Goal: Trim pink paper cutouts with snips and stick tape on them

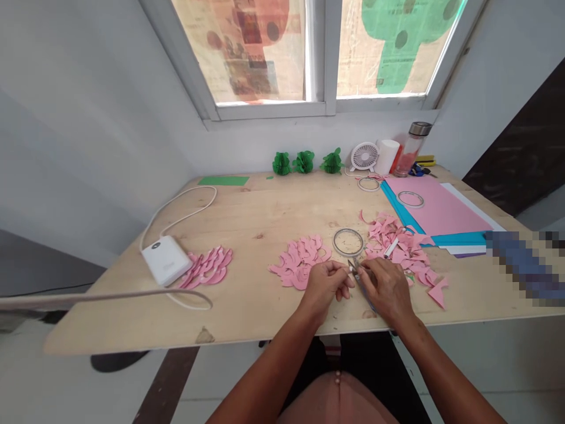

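Observation:
My left hand (324, 288) is closed in a pinch beside a tiny white bit at its fingertips, too small to name. Close against it, my right hand (388, 288) grips a slim tool with a pointed metal tip and a grey-blue handle (367, 297); its exact kind is partly hidden by the fingers. Just beyond both hands lies a roll of narrow tape (348, 242). Curved pink paper cut-outs (298, 262) are heaped left of my left hand. Pink paper scraps (404, 247) spread beyond and right of my right hand, with a white marker-like stick (391, 248) among them.
At the left, a white power bank (165, 260) with a cable sits by more pink cut-outs (212, 268). Green paper ornaments (303, 162), a small fan (364, 156) and a glass bottle (410, 150) line the wall. Coloured sheets (454, 212) carry another tape roll (411, 199).

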The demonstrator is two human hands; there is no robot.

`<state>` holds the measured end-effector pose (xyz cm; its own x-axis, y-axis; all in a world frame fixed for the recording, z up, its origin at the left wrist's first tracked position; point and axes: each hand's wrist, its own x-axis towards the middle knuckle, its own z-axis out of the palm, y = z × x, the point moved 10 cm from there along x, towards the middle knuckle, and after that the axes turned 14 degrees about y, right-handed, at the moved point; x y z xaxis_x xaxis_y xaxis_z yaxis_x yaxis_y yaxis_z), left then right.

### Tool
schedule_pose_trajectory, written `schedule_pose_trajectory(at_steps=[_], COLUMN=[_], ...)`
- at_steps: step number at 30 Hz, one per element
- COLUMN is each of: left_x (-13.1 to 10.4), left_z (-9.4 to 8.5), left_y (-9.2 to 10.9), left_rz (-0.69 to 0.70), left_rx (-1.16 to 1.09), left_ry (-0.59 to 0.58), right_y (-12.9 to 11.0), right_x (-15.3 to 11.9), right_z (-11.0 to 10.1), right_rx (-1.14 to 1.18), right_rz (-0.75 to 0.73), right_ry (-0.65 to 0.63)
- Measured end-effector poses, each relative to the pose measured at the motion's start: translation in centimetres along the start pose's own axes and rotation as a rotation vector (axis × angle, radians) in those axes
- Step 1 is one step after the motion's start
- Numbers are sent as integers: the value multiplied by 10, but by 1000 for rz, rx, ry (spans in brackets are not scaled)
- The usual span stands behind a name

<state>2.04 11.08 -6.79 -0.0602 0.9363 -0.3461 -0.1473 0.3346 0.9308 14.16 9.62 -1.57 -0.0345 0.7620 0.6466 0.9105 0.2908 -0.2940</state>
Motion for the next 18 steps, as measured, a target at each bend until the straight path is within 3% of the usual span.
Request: schedule_pose_trajectory(at_steps=[3,8,18], left_x=[-8,-17,-29], left_z=[-8,-19,-32], left_y=[1,8,19], left_rz=[-19,21,122], left_rx=[-47,-39,34], left_ry=[-4,-2,19], right_y=[-1,-15,-39], right_x=[-1,-5,-4], right_z=[-5,-3,-10], right_rx=[153,560,640], right_rz=[95,313,354], right_ry=[13,-109,-117])
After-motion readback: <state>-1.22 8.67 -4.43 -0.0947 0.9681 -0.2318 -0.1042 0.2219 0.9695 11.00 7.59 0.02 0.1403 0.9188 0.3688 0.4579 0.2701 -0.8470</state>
